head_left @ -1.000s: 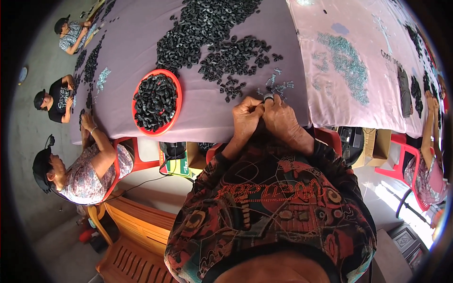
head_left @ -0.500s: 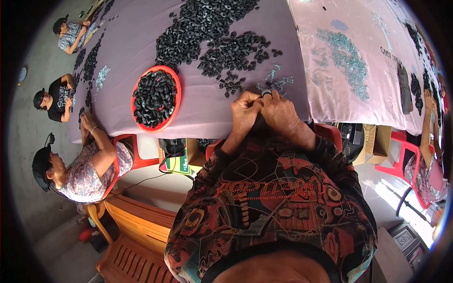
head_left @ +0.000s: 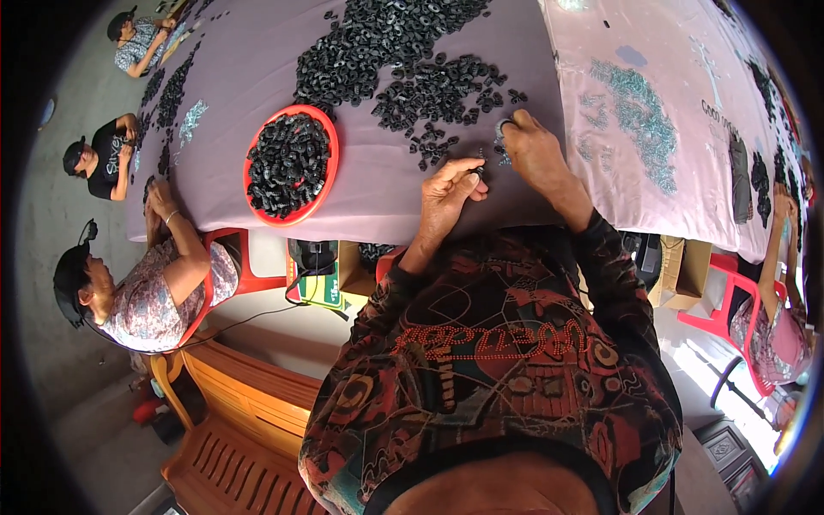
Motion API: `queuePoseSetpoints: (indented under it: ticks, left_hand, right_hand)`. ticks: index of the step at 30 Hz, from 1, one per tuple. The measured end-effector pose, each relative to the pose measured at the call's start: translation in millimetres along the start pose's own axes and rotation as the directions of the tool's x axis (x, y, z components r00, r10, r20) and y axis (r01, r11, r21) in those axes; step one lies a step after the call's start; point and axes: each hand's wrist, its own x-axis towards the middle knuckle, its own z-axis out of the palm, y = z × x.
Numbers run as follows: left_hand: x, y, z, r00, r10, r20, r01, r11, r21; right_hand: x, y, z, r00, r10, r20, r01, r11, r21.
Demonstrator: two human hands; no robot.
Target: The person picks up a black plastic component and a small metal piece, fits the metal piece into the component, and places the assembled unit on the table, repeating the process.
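My left hand (head_left: 448,193) is closed in a pinch above the table's near edge, with a small black plastic part (head_left: 478,172) between thumb and fingertips. Farther forward and to the right, my right hand (head_left: 536,153) is curled with its fingertips down by the small clear pieces (head_left: 505,160), which it mostly covers. A dark band shows on one of its fingers; whether it pinches anything is hidden. Beyond both hands lies a loose cluster of black parts (head_left: 432,146), and behind that a large heap of the same parts (head_left: 378,56).
A red basin (head_left: 336,163) full of black parts stands to the left. On the pale pink cloth (head_left: 687,206) at right is a pile of clear pieces (head_left: 642,120). Several people sit around the tables, one close on my left (head_left: 163,283). A wooden bench (head_left: 249,412) stands behind on the left.
My hands, together half a second ago, have parted. The right has moved forward and to the right onto the clear pieces; the left stays near the edge, keeping the black part.
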Motion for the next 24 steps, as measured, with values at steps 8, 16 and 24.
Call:
queuePoseSetpoints:
  ticks: [8,16,24]
  left_hand:
    - [-5,-5,-1,1.000,0.000,-0.014,-0.001,0.997,-0.078]
    - [-5,-11,-2,1.000,0.009,0.009,-0.009,1.000,-0.011]
    - [-6,-10,-4,0.999,0.031,0.019,-0.033,0.994,0.105]
  right_hand:
    - [16,-3,19,0.990,-0.080,0.113,0.097,0.984,-0.153]
    - [18,-3,20,0.996,0.000,-0.085,0.001,1.000,0.012]
    - [-3,15,4,0.889,0.456,0.035,-0.395,0.728,0.559]
